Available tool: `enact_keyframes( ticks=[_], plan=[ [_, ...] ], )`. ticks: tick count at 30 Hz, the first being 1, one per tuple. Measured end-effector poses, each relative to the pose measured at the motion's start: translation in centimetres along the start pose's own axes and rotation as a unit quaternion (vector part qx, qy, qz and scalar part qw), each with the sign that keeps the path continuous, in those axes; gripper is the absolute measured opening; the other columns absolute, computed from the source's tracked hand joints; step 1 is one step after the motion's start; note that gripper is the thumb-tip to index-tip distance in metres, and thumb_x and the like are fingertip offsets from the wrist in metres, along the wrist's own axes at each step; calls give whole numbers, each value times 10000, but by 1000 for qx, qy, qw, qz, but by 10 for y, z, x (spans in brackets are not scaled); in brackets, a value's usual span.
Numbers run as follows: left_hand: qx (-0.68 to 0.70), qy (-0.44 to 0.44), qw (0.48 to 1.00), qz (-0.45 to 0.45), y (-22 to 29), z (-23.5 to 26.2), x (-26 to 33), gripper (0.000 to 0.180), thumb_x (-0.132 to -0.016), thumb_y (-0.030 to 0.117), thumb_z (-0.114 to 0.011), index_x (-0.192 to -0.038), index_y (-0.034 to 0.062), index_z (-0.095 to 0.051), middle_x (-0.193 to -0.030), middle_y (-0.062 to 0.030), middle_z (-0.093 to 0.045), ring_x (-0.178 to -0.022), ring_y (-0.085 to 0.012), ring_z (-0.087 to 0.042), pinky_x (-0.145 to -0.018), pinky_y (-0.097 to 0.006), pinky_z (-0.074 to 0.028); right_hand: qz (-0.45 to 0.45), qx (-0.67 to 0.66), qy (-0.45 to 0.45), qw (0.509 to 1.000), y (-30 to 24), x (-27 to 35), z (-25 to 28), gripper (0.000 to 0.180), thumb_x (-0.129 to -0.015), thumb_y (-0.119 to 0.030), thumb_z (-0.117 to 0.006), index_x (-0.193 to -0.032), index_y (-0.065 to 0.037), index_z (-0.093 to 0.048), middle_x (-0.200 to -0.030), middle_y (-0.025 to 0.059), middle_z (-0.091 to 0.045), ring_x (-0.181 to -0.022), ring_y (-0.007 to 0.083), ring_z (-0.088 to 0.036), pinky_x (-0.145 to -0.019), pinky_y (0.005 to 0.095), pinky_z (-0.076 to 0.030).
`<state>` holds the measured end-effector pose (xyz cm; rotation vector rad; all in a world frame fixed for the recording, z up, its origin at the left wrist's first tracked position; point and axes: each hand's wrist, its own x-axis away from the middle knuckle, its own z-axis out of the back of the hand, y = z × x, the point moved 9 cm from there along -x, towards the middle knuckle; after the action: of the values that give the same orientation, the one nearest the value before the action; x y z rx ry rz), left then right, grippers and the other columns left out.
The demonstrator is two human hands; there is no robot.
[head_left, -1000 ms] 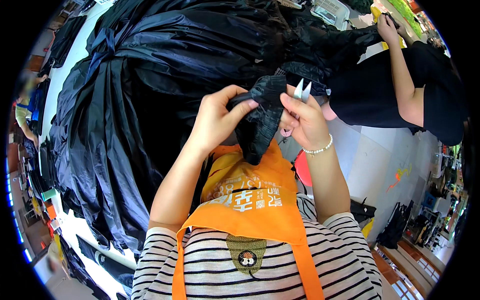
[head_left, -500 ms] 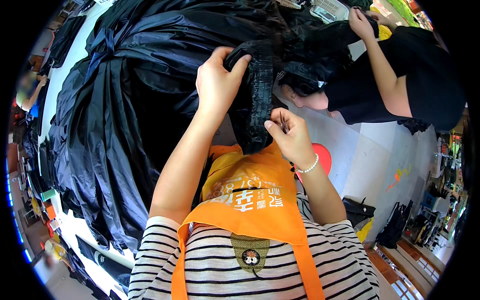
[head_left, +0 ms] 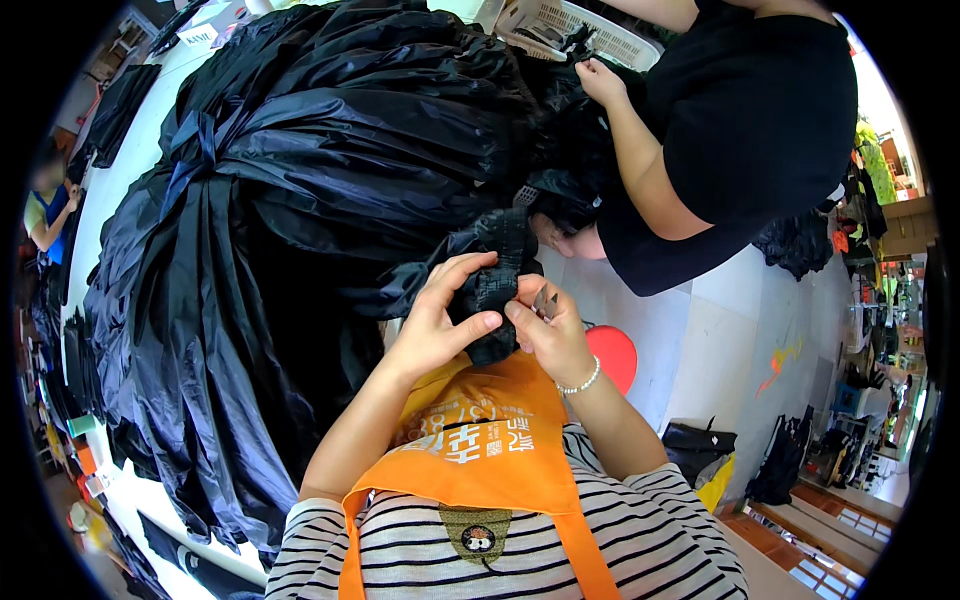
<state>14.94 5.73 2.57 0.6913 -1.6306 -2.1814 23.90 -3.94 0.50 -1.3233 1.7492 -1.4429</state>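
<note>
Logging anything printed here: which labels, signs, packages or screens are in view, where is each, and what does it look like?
White card or label: top left, on the white table beside the black fabric pile; small rectangle, dark print.
Apron print: orange apron below the hands, white lettering.
Round badge: apron bib, dark, olive patch behind.
No screens or packages seen.

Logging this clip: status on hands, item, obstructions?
Left hand grips ribbed black fabric strip. Right hand pinches it, small metal snips in fingers. Heaped black garments crowd close; co-worker's arm beyond.
</note>
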Motion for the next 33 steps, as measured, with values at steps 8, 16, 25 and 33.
enact_keyframes(
  ticks=[8,16,25,33],
  plan=[
    [123,27,981,146,-32,-2,24,282,-758,40,-719,-1032,-2,-672,-930,-86,-648,-906,-227,-588,-852,-318,-442,71,290,66,952,-42,4,11,130,-836,-43,-700,-962,-17,-700,-851,3,-662,-672,18,-514,-563,179,-409],
    [-50,10,999,12,6,-6,13,290,-717,25,-729,-1001,-5,-680,-945,-114,-670,-883,-276,-588,-806,-337,-458,121,371,-10,921,-56,-3,-11,145,-795,-71,-736,-909,3,-684,-767,72,-600,-605,141,-570,-546,256,-448],
    [6,-16,999,31,7,-5,14,196,-806,83,-699,-969,-25,-675,-882,-107,-671,-823,-240,-567,-788,-321,-453,209,399,95,888,-53,7,-8,83,-802,-36,-716,-832,-30,-639,-744,69,-585,-574,176,-571,-531,275,-454],
    [98,51,987,113,-14,7,19,156,-837,51,-682,-959,-46,-670,-848,-84,-654,-799,-161,-568,-749,-267,-443,324,438,185,818,-91,-1,7,69,-832,-47,-692,-813,-27,-628,-717,52,-581,-559,138,-524,-526,248,-420]
  ],
)
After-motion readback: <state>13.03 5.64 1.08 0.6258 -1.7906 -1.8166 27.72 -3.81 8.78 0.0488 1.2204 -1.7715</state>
